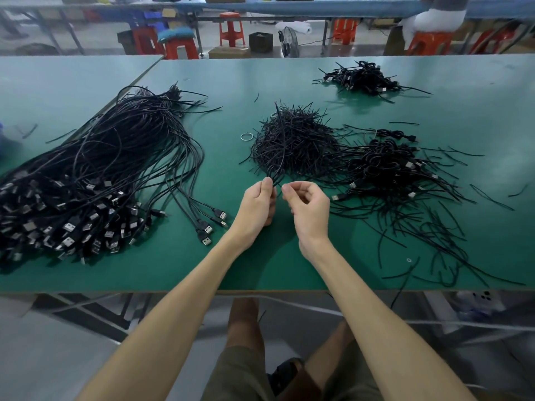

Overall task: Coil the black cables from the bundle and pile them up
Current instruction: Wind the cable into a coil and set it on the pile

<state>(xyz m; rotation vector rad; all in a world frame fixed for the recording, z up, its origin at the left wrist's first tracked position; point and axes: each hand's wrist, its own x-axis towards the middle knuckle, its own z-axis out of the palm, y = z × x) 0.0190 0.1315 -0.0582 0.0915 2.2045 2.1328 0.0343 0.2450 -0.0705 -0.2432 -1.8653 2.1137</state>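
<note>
From the head camera I look down on a green surface (289,256) with both bare forearms reaching out over its near edge. My left hand (257,202) is closed, thumb and fingers pinched on a thin black strand (280,146) that runs up and away over the heap of short ties (295,140) in the middle of the surface. My right hand (308,205) sits just beside the left, fingers curled with thumb and forefinger brought together; I cannot tell whether it grips anything.

The bundle (95,175) of long black cables lies on the left of the surface, its USB plugs fanned toward the near edge and a few cables trailing out to the right, near my left wrist. To the right of the ties is a pile (388,166) of coiled cables with loose ends spreading toward the near right corner. A second, smaller pile (364,78) lies far back on the right, well apart from the rest. A small ring (246,137) lies just left of the ties.

Beyond the surface I see red stools (231,28) and a fan (289,41) on the floor.
</note>
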